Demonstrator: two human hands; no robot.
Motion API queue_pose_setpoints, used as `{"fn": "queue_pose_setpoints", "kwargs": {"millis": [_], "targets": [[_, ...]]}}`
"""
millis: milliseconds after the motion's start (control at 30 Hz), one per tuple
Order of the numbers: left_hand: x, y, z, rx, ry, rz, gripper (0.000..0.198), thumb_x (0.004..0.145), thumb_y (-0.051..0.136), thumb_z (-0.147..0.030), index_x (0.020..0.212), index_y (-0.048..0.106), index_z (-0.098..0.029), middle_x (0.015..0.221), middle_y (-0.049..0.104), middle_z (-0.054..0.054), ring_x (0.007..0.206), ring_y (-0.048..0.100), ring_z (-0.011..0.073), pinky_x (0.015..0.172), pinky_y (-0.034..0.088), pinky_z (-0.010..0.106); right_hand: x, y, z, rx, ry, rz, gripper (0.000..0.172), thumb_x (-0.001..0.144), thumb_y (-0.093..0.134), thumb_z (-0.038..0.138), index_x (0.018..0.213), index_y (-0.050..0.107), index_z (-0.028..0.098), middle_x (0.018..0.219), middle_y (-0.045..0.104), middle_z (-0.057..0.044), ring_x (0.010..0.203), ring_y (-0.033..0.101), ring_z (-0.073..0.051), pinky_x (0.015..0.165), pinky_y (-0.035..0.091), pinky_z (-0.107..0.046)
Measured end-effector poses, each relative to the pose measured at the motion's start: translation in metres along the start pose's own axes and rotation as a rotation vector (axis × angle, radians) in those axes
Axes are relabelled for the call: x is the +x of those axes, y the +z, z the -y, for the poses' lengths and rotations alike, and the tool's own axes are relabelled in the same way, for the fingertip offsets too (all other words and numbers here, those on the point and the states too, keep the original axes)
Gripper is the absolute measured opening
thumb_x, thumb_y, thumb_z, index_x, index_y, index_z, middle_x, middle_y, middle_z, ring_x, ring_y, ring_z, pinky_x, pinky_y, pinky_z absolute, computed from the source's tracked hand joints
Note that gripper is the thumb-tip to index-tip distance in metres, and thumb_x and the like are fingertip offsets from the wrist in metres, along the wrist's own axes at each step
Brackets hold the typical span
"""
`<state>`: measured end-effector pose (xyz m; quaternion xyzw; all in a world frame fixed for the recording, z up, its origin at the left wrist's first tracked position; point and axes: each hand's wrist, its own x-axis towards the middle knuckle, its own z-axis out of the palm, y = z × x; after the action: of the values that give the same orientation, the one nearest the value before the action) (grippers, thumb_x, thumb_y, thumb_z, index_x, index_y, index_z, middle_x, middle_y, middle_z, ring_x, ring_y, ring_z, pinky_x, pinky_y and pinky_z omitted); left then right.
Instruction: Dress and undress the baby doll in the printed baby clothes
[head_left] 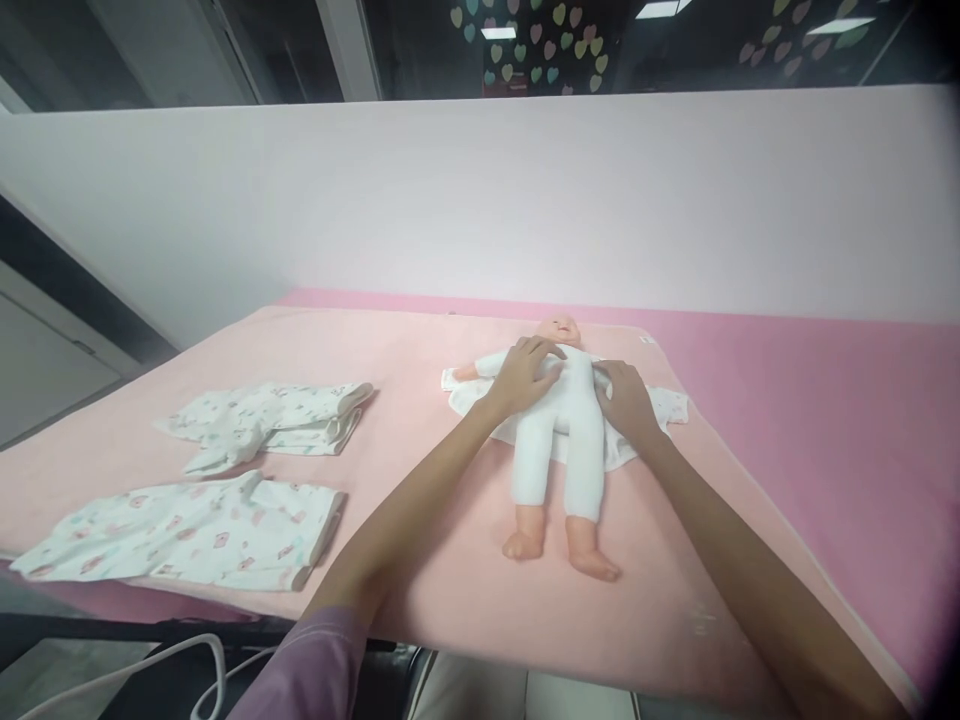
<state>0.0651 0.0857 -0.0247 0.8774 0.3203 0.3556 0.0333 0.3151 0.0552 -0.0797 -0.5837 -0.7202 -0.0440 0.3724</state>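
Note:
A baby doll (580, 400) with a white cloth body lies on its back, its head at the far side and its bare feet towards me. Under it a white printed baby shirt (621, 452) is spread out, one sleeve showing at the right. My left hand (523, 378) rests on the doll's chest and side, fingers stretched and thumb apart. At the doll's other side my right hand (628, 402) has its fingers curled by the upper body. What they pinch there is hidden, and so is the doll's arm on that side.
To the left lie a folded white printed garment (277, 418) and, nearer to me, a second folded printed cloth (199, 530). A peach sheet (420, 560) covers the pink table (825, 420). Behind stands a white wall (480, 200). A white cable (214, 660) hangs below the front edge.

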Motion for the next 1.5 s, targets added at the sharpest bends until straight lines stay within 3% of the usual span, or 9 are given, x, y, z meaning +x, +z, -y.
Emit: {"fn": "queue_pose_setpoints", "kwargs": {"millis": [167, 267, 367, 500, 800, 967, 1133, 1333, 1500], "targets": [[0.057, 0.045, -0.033, 0.172, -0.078, 0.335, 0.044, 0.096, 0.061, -0.039, 0.135, 0.064, -0.019, 0.147, 0.062, 0.016, 0.142, 0.05, 0.0325, 0.118, 0.038, 0.048, -0.012, 0.004, -0.004, -0.226, 0.034, 0.043, 0.042, 0.097, 0.047, 0.024, 0.137, 0.057, 0.016, 0.133, 0.062, -0.02, 0.121, 0.053, -0.038, 0.102, 0.042, -0.051], [0.085, 0.076, -0.041, 0.285, -0.129, 0.439, 0.047, 0.092, 0.065, -0.033, 0.134, 0.066, -0.013, 0.143, 0.064, 0.022, 0.14, 0.053, 0.0359, 0.117, 0.036, 0.05, -0.008, 0.004, -0.002, -0.286, 0.065, 0.03, 0.039, 0.098, 0.045, 0.022, 0.134, 0.059, 0.017, 0.133, 0.06, -0.021, 0.118, 0.052, -0.038, 0.097, 0.042, -0.05], [0.1, 0.098, -0.043, 0.375, -0.168, 0.462, 0.049, 0.089, 0.068, -0.027, 0.136, 0.067, -0.012, 0.141, 0.065, 0.023, 0.139, 0.052, 0.0384, 0.116, 0.034, 0.054, -0.005, 0.003, -0.005, -0.31, 0.108, 0.033, 0.038, 0.094, 0.046, 0.019, 0.13, 0.06, 0.018, 0.127, 0.061, -0.021, 0.113, 0.052, -0.038, 0.091, 0.042, -0.049], [0.1, 0.113, -0.044, 0.472, -0.158, 0.348, 0.039, 0.092, 0.066, -0.027, 0.129, 0.072, -0.014, 0.135, 0.069, 0.022, 0.135, 0.051, 0.04, 0.115, 0.03, 0.057, -0.002, -0.001, -0.006, -0.333, 0.171, 0.053, 0.038, 0.088, 0.051, 0.014, 0.125, 0.059, 0.018, 0.122, 0.061, -0.021, 0.111, 0.052, -0.038, 0.09, 0.042, -0.049], [0.079, 0.093, -0.028, 0.312, -0.243, 0.138, 0.061, 0.081, 0.084, -0.047, 0.129, 0.061, -0.017, 0.128, 0.067, 0.021, 0.128, 0.05, 0.0439, 0.108, 0.035, 0.06, 0.008, -0.017, -0.029, -0.285, 0.322, 0.116, 0.046, 0.07, 0.068, 0.015, 0.114, 0.057, 0.018, 0.117, 0.059, -0.017, 0.108, 0.052, -0.035, 0.092, 0.044, -0.053], [0.071, 0.079, -0.019, 0.193, -0.314, 0.112, 0.058, 0.088, 0.077, -0.047, 0.135, 0.056, -0.02, 0.133, 0.061, 0.018, 0.136, 0.042, 0.0456, 0.115, 0.029, 0.062, 0.012, -0.031, -0.052, -0.209, 0.368, 0.196, 0.035, 0.065, 0.076, 0.028, 0.097, 0.063, 0.022, 0.104, 0.066, -0.013, 0.101, 0.057, -0.035, 0.09, 0.048, -0.055], [0.065, 0.07, -0.015, 0.127, -0.369, 0.063, 0.054, 0.088, 0.072, -0.042, 0.138, 0.056, -0.027, 0.14, 0.061, 0.013, 0.142, 0.039, 0.044, 0.117, 0.028, 0.06, 0.013, -0.056, -0.045, -0.068, 0.468, 0.371, 0.045, 0.063, 0.079, 0.025, 0.107, 0.071, 0.024, 0.117, 0.072, -0.008, 0.098, 0.064, -0.029, 0.08, 0.054, -0.041], [0.063, 0.071, -0.008, 0.024, -0.388, -0.023, 0.049, 0.084, 0.075, -0.035, 0.13, 0.059, -0.029, 0.136, 0.064, 0.012, 0.143, 0.041, 0.0427, 0.116, 0.031, 0.061, 0.015, -0.075, -0.04, 0.04, 0.478, 0.395, 0.045, 0.067, 0.087, 0.033, 0.11, 0.077, 0.024, 0.118, 0.073, -0.008, 0.103, 0.068, -0.028, 0.074, 0.055, -0.033], [0.06, 0.064, 0.016, -0.089, -0.43, -0.154, 0.044, 0.086, 0.074, -0.037, 0.127, 0.059, -0.027, 0.132, 0.066, 0.01, 0.138, 0.048, 0.0389, 0.113, 0.036, 0.059, 0.014, -0.077, -0.053, 0.034, 0.566, 0.436, 0.037, 0.069, 0.089, 0.037, 0.101, 0.081, 0.023, 0.11, 0.075, -0.008, 0.094, 0.069, -0.026, 0.069, 0.054, -0.032]]}}
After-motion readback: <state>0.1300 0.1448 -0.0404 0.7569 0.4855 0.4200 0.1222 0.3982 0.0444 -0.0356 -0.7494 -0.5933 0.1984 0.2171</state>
